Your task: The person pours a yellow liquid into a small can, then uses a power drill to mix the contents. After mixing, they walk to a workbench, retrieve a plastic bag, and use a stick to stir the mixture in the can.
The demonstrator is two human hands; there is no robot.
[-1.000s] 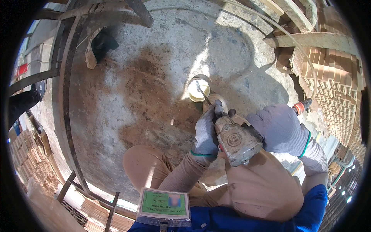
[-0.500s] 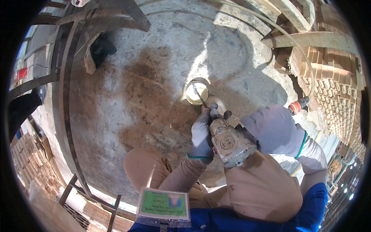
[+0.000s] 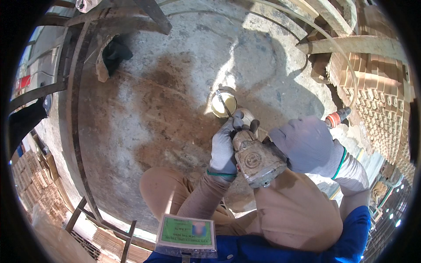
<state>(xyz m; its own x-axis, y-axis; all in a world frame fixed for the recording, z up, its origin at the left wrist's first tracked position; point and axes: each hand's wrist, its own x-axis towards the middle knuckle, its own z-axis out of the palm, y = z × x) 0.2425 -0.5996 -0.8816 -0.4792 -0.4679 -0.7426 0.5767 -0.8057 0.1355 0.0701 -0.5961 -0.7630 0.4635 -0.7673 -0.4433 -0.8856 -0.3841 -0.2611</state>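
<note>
My right hand (image 3: 305, 144), in a grey glove with a green cuff edge, is wrapped round the handle of a worn grey metal air tool (image 3: 258, 163). An orange-and-black hose coupling (image 3: 337, 118) sits beyond that hand. My left hand (image 3: 224, 147), gloved alike, is closed beside the tool's front end. From its fingertips a thin dark stick (image 3: 223, 101) slants up across a small round pot (image 3: 230, 96) with pale yellow contents. Whether the stick touches the contents, I cannot tell. A round, pale part (image 3: 245, 116) shows partly behind my left fingers.
Stacked wooden pieces (image 3: 379, 101) and a wooden beam (image 3: 355, 44) stand at the right, with a pale hose (image 3: 324, 33) running past. Metal frame bars (image 3: 74, 109) border the left. A dark cloth (image 3: 116, 52) hangs or lies near them. My bent knees are close below.
Both hands and the air tool have shifted slightly left and up. The stick's far end has moved up and left, now past the pot's rim.
</note>
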